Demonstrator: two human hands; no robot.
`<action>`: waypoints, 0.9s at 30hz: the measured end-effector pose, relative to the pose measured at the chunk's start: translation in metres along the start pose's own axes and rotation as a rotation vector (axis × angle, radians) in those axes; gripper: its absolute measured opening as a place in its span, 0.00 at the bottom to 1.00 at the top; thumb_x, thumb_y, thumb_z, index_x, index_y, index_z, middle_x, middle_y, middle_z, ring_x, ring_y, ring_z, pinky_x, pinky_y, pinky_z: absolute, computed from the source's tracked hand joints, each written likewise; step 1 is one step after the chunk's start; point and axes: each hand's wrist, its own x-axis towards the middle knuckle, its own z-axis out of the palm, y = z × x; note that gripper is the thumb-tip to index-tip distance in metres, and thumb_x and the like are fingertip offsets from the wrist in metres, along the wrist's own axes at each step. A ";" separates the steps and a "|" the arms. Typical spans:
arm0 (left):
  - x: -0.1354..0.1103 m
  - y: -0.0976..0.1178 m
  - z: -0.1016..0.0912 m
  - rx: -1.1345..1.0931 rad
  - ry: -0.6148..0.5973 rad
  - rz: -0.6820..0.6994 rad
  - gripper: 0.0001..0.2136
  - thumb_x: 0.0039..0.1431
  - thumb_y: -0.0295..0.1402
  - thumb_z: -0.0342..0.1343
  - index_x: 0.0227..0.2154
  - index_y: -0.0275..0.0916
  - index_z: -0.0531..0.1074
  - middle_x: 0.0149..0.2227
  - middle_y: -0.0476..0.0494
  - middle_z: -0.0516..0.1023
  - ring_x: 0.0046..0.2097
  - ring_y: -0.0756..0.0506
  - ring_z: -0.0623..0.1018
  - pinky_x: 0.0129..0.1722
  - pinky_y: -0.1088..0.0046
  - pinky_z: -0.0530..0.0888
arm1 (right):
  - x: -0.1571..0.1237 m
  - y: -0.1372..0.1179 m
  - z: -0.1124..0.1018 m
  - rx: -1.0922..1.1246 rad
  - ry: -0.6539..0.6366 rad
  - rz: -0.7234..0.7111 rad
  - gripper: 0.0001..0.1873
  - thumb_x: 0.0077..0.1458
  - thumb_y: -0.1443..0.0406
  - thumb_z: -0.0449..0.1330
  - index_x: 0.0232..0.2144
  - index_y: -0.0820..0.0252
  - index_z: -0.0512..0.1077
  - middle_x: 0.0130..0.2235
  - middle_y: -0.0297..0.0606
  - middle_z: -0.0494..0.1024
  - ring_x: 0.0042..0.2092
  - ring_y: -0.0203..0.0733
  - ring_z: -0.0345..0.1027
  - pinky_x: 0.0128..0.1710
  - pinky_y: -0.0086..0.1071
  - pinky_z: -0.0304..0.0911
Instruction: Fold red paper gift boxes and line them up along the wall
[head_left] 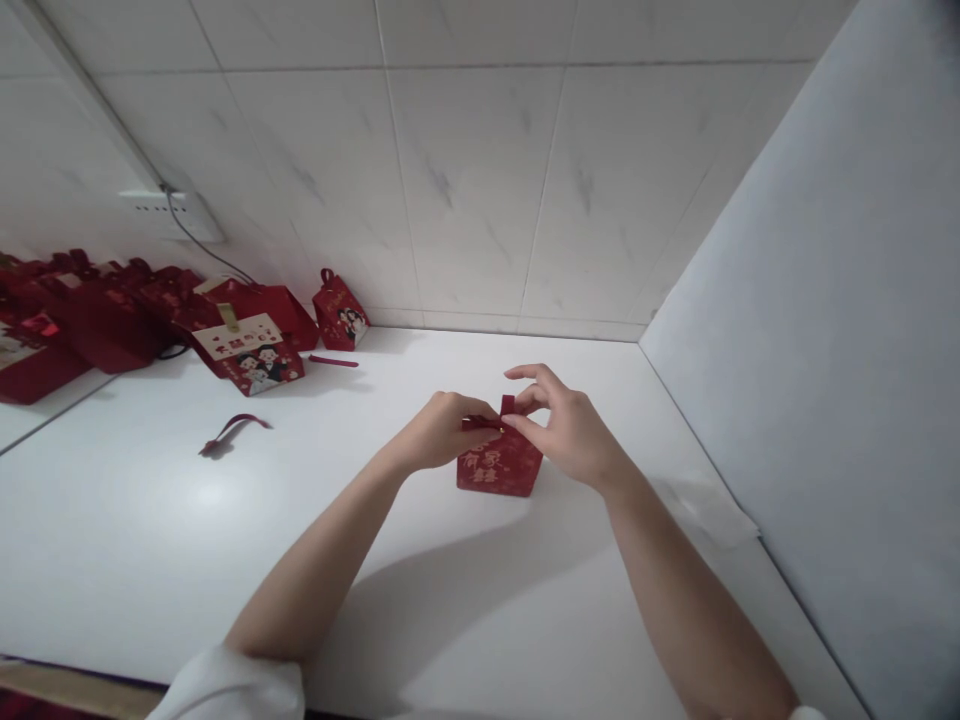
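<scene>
A small red gift box (pixel 501 465) with gold characters stands upright on the white table, in front of me. My left hand (pixel 446 432) grips its top edge from the left, fingers closed over it. From the right, my right hand (pixel 564 420) pinches at the top of the box, thumb and fingertips by the short red ribbon loop (pixel 508 404) that sticks up there. A tiny gold-coloured fastener (pixel 502 430) shows at the ribbon's base. My fingers partly cover the box's upper part.
Several red gift boxes (pixel 127 315) crowd the back left, one with a cartoon couple (pixel 262 355). A smaller box (pixel 341 312) stands by the tiled wall. Loose ribbon strips (pixel 232 425) lie on the table (pixel 150 540). A clear plastic bag (pixel 709 510) lies at right beside a white panel (pixel 840 330).
</scene>
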 end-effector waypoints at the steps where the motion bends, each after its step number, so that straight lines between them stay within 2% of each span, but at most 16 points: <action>1: 0.000 0.001 -0.001 0.018 0.001 0.005 0.08 0.57 0.33 0.52 0.33 0.40 0.77 0.30 0.49 0.79 0.30 0.50 0.73 0.31 0.75 0.67 | 0.000 -0.001 0.001 0.004 0.023 -0.020 0.20 0.55 0.66 0.57 0.50 0.48 0.62 0.36 0.32 0.77 0.41 0.41 0.73 0.44 0.38 0.68; 5: -0.004 0.004 -0.010 0.034 0.044 0.055 0.09 0.59 0.35 0.51 0.36 0.41 0.76 0.31 0.49 0.78 0.30 0.51 0.73 0.33 0.75 0.68 | 0.000 -0.007 0.001 0.054 0.086 -0.105 0.19 0.56 0.64 0.57 0.50 0.49 0.62 0.38 0.34 0.78 0.44 0.42 0.72 0.43 0.38 0.68; 7: -0.005 0.002 -0.013 0.022 0.031 0.058 0.10 0.59 0.35 0.51 0.39 0.41 0.75 0.35 0.48 0.79 0.33 0.50 0.75 0.35 0.74 0.69 | 0.000 -0.007 -0.002 0.045 0.056 -0.099 0.18 0.56 0.62 0.57 0.50 0.49 0.62 0.39 0.34 0.78 0.45 0.42 0.72 0.42 0.37 0.68; 9: -0.005 -0.006 -0.017 0.034 -0.020 0.042 0.12 0.58 0.36 0.52 0.43 0.43 0.74 0.40 0.46 0.79 0.38 0.48 0.76 0.39 0.72 0.70 | -0.001 -0.001 -0.006 -0.015 -0.035 -0.040 0.18 0.57 0.61 0.57 0.50 0.48 0.63 0.40 0.34 0.78 0.44 0.42 0.72 0.41 0.37 0.68; 12: -0.002 -0.026 -0.020 0.050 -0.132 -0.018 0.19 0.53 0.40 0.57 0.49 0.45 0.70 0.45 0.45 0.78 0.46 0.44 0.75 0.45 0.68 0.69 | -0.001 0.016 -0.018 -0.155 -0.203 0.089 0.20 0.55 0.59 0.59 0.50 0.47 0.64 0.41 0.35 0.78 0.40 0.43 0.73 0.37 0.36 0.67; 15: 0.003 -0.050 -0.021 -0.011 -0.276 -0.079 0.23 0.47 0.40 0.62 0.48 0.47 0.71 0.47 0.45 0.77 0.49 0.41 0.74 0.47 0.67 0.68 | 0.005 0.038 -0.030 -0.217 -0.285 0.170 0.21 0.51 0.57 0.62 0.48 0.49 0.67 0.41 0.38 0.78 0.38 0.44 0.73 0.34 0.36 0.66; 18: 0.012 -0.074 -0.010 -0.134 -0.359 -0.082 0.24 0.42 0.39 0.65 0.46 0.47 0.73 0.48 0.45 0.76 0.52 0.39 0.72 0.50 0.65 0.66 | 0.016 0.059 -0.030 -0.105 -0.365 0.164 0.19 0.47 0.55 0.65 0.42 0.53 0.72 0.41 0.39 0.78 0.41 0.45 0.72 0.39 0.37 0.66; 19: 0.015 -0.081 -0.003 -0.195 -0.351 -0.079 0.23 0.43 0.39 0.65 0.45 0.46 0.73 0.48 0.45 0.76 0.52 0.39 0.72 0.51 0.65 0.66 | 0.021 0.067 -0.025 -0.029 -0.338 0.154 0.19 0.48 0.54 0.64 0.41 0.54 0.72 0.43 0.40 0.77 0.43 0.45 0.72 0.41 0.38 0.66; 21: 0.021 -0.094 0.016 -0.356 -0.244 -0.113 0.22 0.47 0.43 0.62 0.46 0.42 0.72 0.50 0.41 0.75 0.52 0.38 0.72 0.52 0.63 0.65 | 0.029 0.083 -0.007 0.158 -0.159 0.160 0.21 0.51 0.53 0.61 0.43 0.57 0.70 0.44 0.43 0.76 0.43 0.45 0.72 0.42 0.39 0.67; 22: 0.023 -0.099 0.027 -0.450 -0.137 -0.152 0.23 0.49 0.45 0.60 0.47 0.40 0.70 0.50 0.39 0.74 0.52 0.38 0.72 0.51 0.63 0.66 | 0.032 0.092 0.004 0.246 -0.052 0.178 0.22 0.52 0.51 0.60 0.44 0.59 0.68 0.44 0.44 0.76 0.43 0.45 0.72 0.41 0.40 0.67; 24: 0.027 -0.106 0.047 -0.600 0.158 -0.252 0.24 0.56 0.51 0.50 0.47 0.38 0.66 0.47 0.37 0.75 0.50 0.39 0.73 0.50 0.61 0.67 | 0.035 0.109 0.028 0.397 0.142 0.189 0.25 0.52 0.49 0.57 0.47 0.57 0.63 0.46 0.44 0.75 0.44 0.45 0.72 0.42 0.39 0.68; 26: 0.028 -0.110 0.063 -0.641 0.376 -0.295 0.22 0.60 0.53 0.42 0.43 0.39 0.63 0.43 0.39 0.76 0.47 0.41 0.73 0.48 0.61 0.67 | 0.035 0.124 0.048 0.549 0.247 0.207 0.25 0.55 0.47 0.52 0.47 0.57 0.60 0.46 0.45 0.74 0.45 0.45 0.71 0.43 0.39 0.68; 27: 0.027 -0.110 0.068 -0.602 0.433 -0.290 0.21 0.60 0.54 0.41 0.40 0.39 0.62 0.41 0.41 0.76 0.45 0.42 0.73 0.47 0.63 0.67 | 0.035 0.130 0.055 0.588 0.271 0.211 0.26 0.54 0.47 0.54 0.48 0.57 0.59 0.45 0.45 0.74 0.44 0.45 0.71 0.42 0.38 0.68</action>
